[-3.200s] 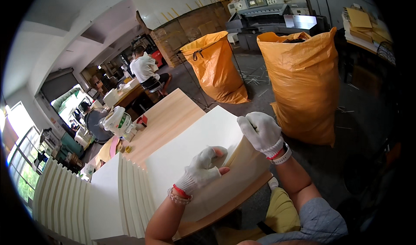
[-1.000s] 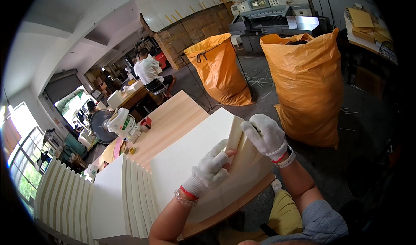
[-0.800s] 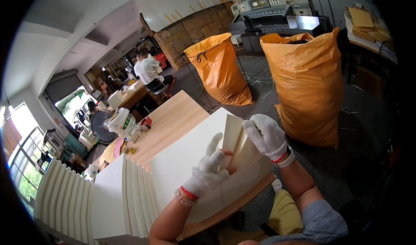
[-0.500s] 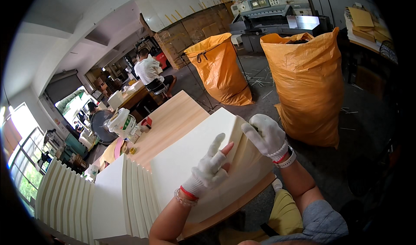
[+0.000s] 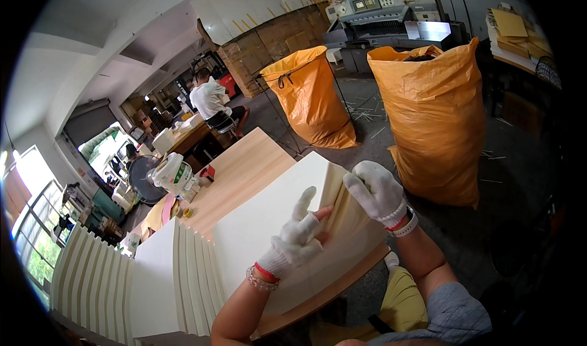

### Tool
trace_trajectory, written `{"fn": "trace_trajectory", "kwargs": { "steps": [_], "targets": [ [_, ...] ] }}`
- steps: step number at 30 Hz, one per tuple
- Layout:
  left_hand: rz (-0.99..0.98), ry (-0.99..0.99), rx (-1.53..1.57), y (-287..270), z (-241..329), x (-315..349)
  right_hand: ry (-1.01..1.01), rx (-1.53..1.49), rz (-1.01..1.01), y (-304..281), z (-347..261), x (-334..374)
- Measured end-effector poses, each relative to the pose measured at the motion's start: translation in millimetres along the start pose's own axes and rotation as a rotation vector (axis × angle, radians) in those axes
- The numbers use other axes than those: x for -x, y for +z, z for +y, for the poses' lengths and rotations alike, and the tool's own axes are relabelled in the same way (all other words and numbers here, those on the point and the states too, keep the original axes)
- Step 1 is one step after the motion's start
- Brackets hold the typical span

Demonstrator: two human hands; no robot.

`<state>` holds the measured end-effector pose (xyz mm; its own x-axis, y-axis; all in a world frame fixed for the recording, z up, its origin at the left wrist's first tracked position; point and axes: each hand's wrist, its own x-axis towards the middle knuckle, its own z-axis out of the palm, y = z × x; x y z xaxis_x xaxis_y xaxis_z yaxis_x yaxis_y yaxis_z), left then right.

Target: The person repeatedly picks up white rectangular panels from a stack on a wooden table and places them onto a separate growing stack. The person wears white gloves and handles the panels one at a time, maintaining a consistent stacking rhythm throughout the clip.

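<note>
A: Right hand in its white glove, fingers clamped on the lifted edge of the paper stack!
B: Left hand has its fingers apart, a bare fingertip at the bent sheets.
A: And the stack?
B: On the wooden table, right beside more piled paper.

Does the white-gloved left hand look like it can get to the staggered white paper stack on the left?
Probably yes. Only the top of the broad white paper pile seems to lie between the white-gloved left hand and that staggered white paper stack, with nothing tall blocking the way.
</note>
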<state>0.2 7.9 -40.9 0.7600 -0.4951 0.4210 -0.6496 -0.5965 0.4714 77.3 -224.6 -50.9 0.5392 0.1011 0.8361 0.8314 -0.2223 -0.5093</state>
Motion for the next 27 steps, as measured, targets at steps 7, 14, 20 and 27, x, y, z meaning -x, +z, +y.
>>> {"fn": "trace_trajectory", "kwargs": {
  "steps": [7, 14, 20, 27],
  "targets": [
    [0.047, 0.095, -0.017, 6, 3, -5, 0.059, 0.015, -0.017, 0, 2, 1],
    [0.048, -0.010, -0.040, 5, 10, -4, 0.029, 0.017, -0.008, -2, 3, 2],
    [-0.044, -0.106, 0.049, 3, 6, -2, 0.034, -0.006, 0.014, 2, 2, 2],
    [0.074, -0.039, -0.060, 7, 14, -5, 0.053, 0.006, 0.011, -1, 6, 5]
  ]
}}
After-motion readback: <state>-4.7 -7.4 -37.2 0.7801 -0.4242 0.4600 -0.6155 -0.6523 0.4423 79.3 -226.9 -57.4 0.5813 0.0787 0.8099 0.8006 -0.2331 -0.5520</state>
